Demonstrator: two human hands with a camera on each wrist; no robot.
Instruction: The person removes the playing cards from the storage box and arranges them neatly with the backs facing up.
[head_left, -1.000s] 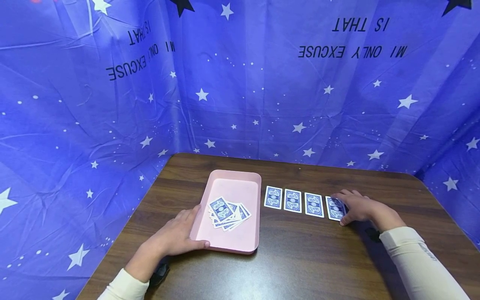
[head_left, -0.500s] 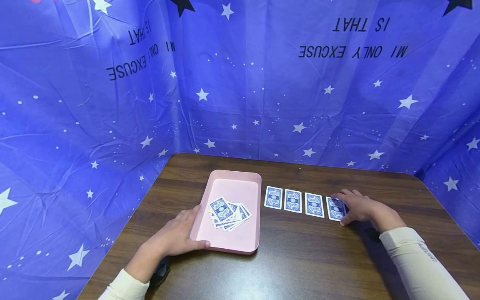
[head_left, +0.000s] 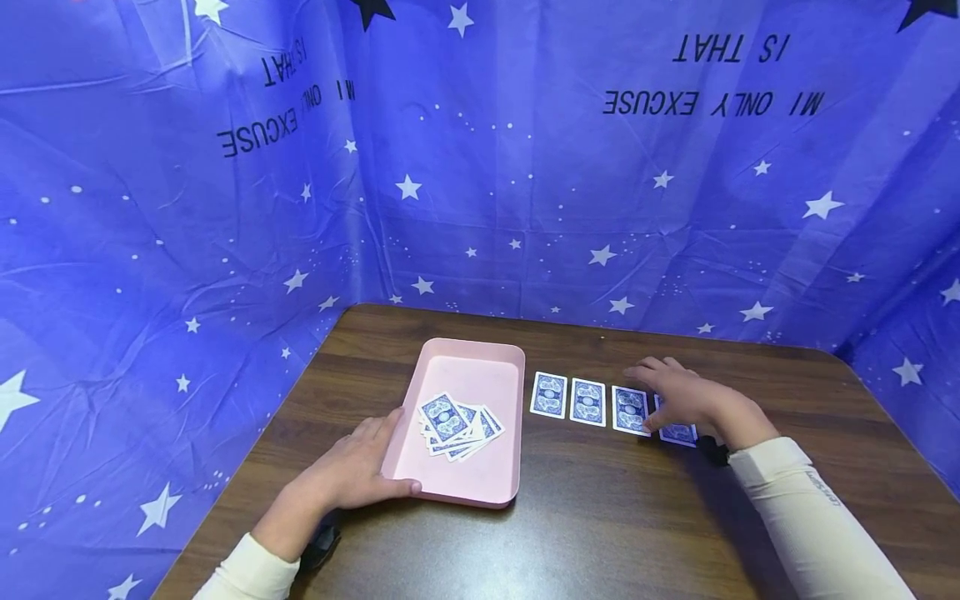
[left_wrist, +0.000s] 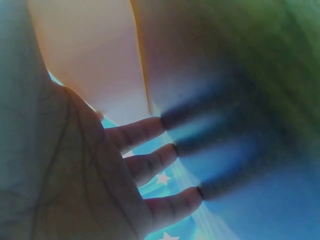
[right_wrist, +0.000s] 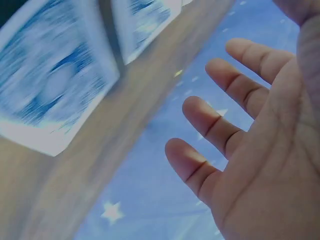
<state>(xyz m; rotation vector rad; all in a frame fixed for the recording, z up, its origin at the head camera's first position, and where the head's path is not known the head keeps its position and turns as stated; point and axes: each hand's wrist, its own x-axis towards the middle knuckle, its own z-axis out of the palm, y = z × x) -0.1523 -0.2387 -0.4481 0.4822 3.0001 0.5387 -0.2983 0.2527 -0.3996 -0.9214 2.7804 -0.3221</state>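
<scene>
Along the left side of the pink tray (head_left: 468,371) my left hand (head_left: 358,467) rests with straight fingers, its thumb lying at the near rim. Inside the tray is a loose, overlapping pile of blue-backed playing cards (head_left: 444,417). To the tray's right, several face-down playing cards form a row. My right hand (head_left: 678,396) is over the right end of that row, fingers spread and holding nothing. It partly covers the rightmost card (head_left: 678,434), and its thumb overlaps the card (head_left: 628,410) beside it. The right wrist view shows the relaxed fingers (right_wrist: 202,117) apart from a blurred card (right_wrist: 55,85).
Two more cards of the row, the leftmost card (head_left: 549,395) and its neighbour card (head_left: 587,402), lie nearest the tray. A brown wooden table (head_left: 600,517) carries everything. Blue star-printed curtains (head_left: 480,167) hang behind and at both sides.
My right hand has let go of the rightmost card and moved left over the row; that card stays on the table. My left hand has stayed at the tray.
</scene>
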